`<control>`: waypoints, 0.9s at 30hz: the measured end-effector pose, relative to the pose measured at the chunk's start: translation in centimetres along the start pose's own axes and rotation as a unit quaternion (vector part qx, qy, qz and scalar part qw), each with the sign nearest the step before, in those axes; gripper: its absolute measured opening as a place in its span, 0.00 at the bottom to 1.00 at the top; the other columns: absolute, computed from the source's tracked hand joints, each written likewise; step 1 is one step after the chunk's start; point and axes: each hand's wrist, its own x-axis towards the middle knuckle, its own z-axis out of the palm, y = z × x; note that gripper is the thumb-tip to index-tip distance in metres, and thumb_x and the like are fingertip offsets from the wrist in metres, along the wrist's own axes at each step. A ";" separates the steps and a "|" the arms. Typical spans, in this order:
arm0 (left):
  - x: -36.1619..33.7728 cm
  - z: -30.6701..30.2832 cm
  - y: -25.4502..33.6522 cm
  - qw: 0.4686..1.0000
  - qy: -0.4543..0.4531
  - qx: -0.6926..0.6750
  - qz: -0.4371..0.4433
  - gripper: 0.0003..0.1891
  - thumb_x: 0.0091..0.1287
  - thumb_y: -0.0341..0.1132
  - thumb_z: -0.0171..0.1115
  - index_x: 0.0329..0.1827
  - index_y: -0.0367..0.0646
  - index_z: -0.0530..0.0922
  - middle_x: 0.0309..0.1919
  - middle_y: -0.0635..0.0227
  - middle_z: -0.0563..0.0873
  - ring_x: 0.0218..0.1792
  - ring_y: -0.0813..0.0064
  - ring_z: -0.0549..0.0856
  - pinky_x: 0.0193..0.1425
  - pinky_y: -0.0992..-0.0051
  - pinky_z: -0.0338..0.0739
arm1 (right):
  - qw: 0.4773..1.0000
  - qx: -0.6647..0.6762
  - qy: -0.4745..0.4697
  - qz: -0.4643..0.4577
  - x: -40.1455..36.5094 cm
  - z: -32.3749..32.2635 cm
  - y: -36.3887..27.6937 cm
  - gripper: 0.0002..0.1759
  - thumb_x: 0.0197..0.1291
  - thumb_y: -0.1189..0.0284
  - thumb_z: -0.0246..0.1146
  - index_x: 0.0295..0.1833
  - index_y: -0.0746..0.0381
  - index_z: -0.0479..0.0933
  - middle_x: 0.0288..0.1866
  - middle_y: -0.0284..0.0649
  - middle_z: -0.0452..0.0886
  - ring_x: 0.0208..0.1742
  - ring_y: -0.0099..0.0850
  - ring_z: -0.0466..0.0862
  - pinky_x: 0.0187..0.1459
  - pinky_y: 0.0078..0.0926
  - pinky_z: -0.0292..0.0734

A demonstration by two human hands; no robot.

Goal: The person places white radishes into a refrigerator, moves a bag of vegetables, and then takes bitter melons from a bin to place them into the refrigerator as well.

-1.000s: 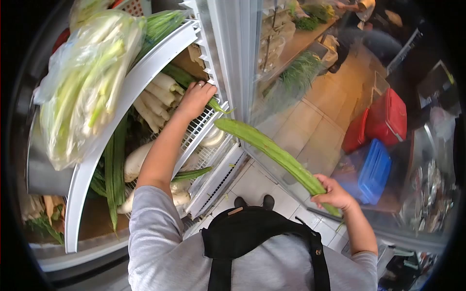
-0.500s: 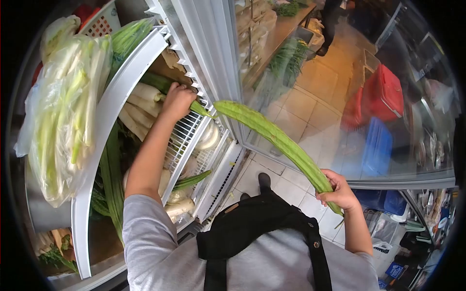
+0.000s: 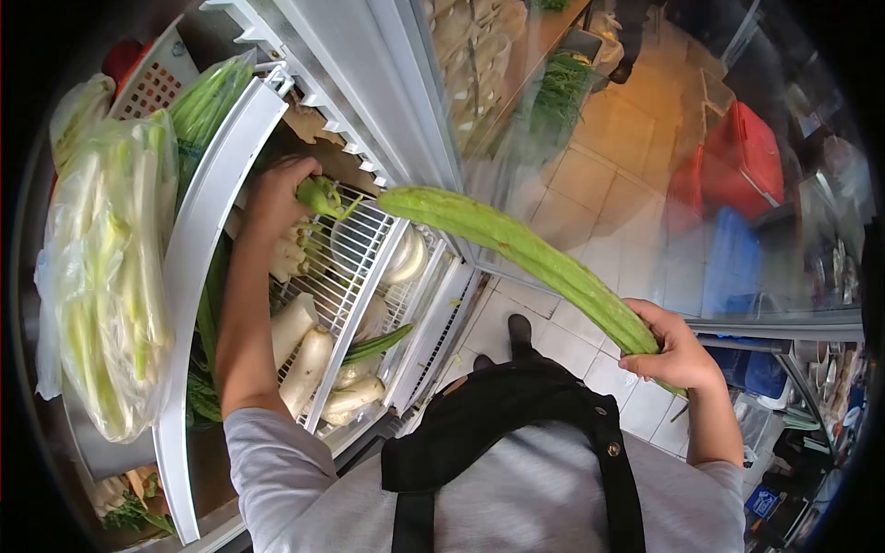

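My right hand (image 3: 680,350) is closed round the lower end of a long green ridge gourd (image 3: 516,247), held outside the fridge in front of the glass door. Its upper end reaches toward the fridge's door frame. Inside the fridge, my left hand (image 3: 284,189) is wrapped round another green gourd (image 3: 318,195); only its stem end shows, and the rest is hidden by the hand and the shelf. Beneath that hand is a white wire shelf (image 3: 343,267). White radishes (image 3: 306,370) lie on it, close to my left forearm.
Bagged leeks (image 3: 106,276) rest on the upper shelf, whose white front edge (image 3: 198,240) curves beside my left arm. A white basket (image 3: 157,78) is behind them. The glass door (image 3: 590,203) stands open at right, with red crates (image 3: 737,166) visible through it.
My left hand has moved left and deeper over the shelf, with the gourd's stem end turned. The view has shifted, and more radishes show. The ridge gourd stays in my right hand.
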 end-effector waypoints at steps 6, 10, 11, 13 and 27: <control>-0.1 0.0 0.1 1.000 0.000 0.006 -0.002 0.24 0.35 0.19 0.70 0.39 0.43 0.76 0.41 0.64 0.82 0.48 0.60 0.79 0.51 0.68 0.75 | 0.998 0.041 -0.049 0.002 4.4 4.0 0.8 0.36 0.50 0.80 0.65 0.66 0.65 0.62 0.32 0.34 0.76 0.23 0.19 0.75 0.23 0.18 0.70; -0.3 -0.2 0.1 1.000 0.006 0.000 0.001 0.23 0.36 0.19 0.69 0.39 0.43 0.76 0.41 0.64 0.82 0.48 0.61 0.80 0.50 0.69 0.75 | 0.989 0.086 -0.113 -0.032 9.1 7.0 -1.2 0.27 0.56 0.77 0.63 0.61 0.66 0.64 0.32 0.37 0.75 0.21 0.22 0.75 0.19 0.21 0.71; -0.3 -0.3 0.2 1.000 0.011 -0.001 0.005 0.22 0.37 0.19 0.68 0.39 0.43 0.76 0.41 0.64 0.82 0.47 0.61 0.80 0.50 0.69 0.75 | 0.986 0.092 -0.135 -0.032 10.2 7.5 -2.2 0.25 0.57 0.77 0.62 0.60 0.67 0.65 0.32 0.38 0.74 0.20 0.23 0.75 0.19 0.22 0.71; -0.3 -0.3 0.3 1.000 0.009 -0.001 0.005 0.22 0.37 0.19 0.68 0.39 0.43 0.76 0.40 0.64 0.82 0.47 0.61 0.80 0.50 0.69 0.75 | 0.982 0.132 -0.136 0.006 12.7 9.2 -3.8 0.17 0.59 0.69 0.61 0.50 0.64 0.67 0.30 0.36 0.74 0.21 0.22 0.74 0.18 0.23 0.71; 0.3 -0.3 -2.7 0.995 0.038 -0.089 -0.011 0.26 0.34 0.14 0.61 0.43 0.38 0.76 0.43 0.58 0.81 0.49 0.59 0.79 0.53 0.70 0.72 | 0.899 -0.377 -0.043 -0.218 33.1 21.4 -11.1 0.23 0.58 0.60 0.57 0.53 0.67 0.73 0.46 0.55 0.80 0.48 0.50 0.80 0.51 0.41 0.75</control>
